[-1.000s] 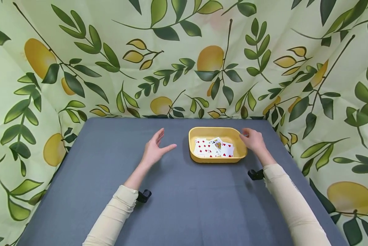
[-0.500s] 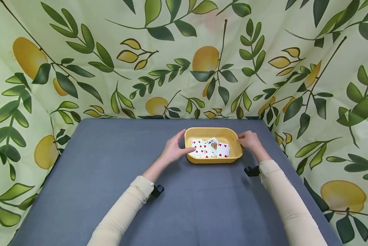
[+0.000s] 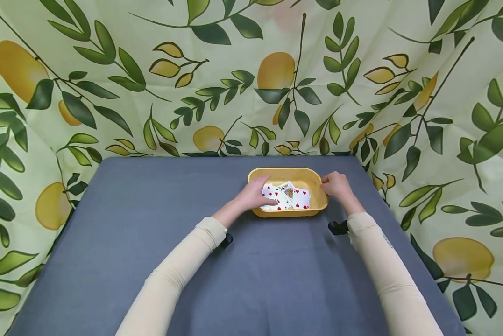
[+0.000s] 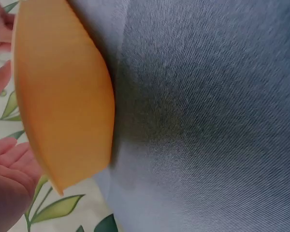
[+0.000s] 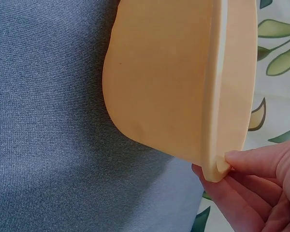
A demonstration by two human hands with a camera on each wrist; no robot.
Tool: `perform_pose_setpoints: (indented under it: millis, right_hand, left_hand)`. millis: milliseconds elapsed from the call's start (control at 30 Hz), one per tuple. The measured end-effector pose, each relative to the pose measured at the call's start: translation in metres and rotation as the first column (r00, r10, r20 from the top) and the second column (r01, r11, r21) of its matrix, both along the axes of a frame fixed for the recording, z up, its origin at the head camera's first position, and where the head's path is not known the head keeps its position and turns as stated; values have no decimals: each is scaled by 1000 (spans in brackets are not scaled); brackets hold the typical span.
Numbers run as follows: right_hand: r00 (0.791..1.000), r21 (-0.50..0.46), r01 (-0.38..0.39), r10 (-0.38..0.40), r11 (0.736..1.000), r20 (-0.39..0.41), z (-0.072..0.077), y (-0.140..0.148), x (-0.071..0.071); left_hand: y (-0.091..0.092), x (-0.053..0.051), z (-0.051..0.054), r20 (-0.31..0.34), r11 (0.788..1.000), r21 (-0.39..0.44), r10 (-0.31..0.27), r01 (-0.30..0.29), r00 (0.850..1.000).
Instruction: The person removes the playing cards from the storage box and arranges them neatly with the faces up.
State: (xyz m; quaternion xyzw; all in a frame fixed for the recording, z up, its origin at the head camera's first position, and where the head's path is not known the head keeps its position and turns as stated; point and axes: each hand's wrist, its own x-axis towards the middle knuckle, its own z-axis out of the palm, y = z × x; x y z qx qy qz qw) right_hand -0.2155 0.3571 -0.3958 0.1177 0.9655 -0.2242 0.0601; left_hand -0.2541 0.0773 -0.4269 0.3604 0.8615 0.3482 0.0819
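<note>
A yellow plastic bin (image 3: 291,213) stands near the back of the table, with several playing cards (image 3: 301,199) lying face up in it, among them a king and red-suit cards. My left hand (image 3: 253,193) reaches over the bin's left end, above the cards, its thumb and fingers spread apart. In the left wrist view the left hand (image 4: 12,174) shows loosely bent fingers beside the rim; whether it touches a card is hidden. At the right end, my right hand (image 3: 337,185) pinches the rim; the right wrist view shows thumb and fingers on either side of it.
A grey-blue cloth (image 3: 243,280) covers the table. Behind and at both sides hangs a pale curtain (image 3: 234,93) printed with leaves and yellow fruit. Black wrist straps (image 3: 338,227) sit below the hands.
My left hand has moved right, from beside the bin to over its left end and the cards. The right hand has come onto the right rim and stays there, pinching it.
</note>
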Motion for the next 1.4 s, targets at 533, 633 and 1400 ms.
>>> perform_pose_setpoints:
  millis: [533, 633, 1400]
  right_hand:
    - [1000, 21, -9, 9, 1000, -4, -5, -2, -3]
    - [1000, 34, -18, 18, 999, -16, -5, -1, -3]
    - [1000, -5, 17, -17, 1000, 16, -7, 5, -3]
  left_hand:
    - [25, -23, -7, -79, 829, -558, -97, 37, 992]
    - [29, -25, -7, -92, 790, -612, -107, 29, 990]
    - [36, -27, -7, -69, 832, -554, -82, 31, 994]
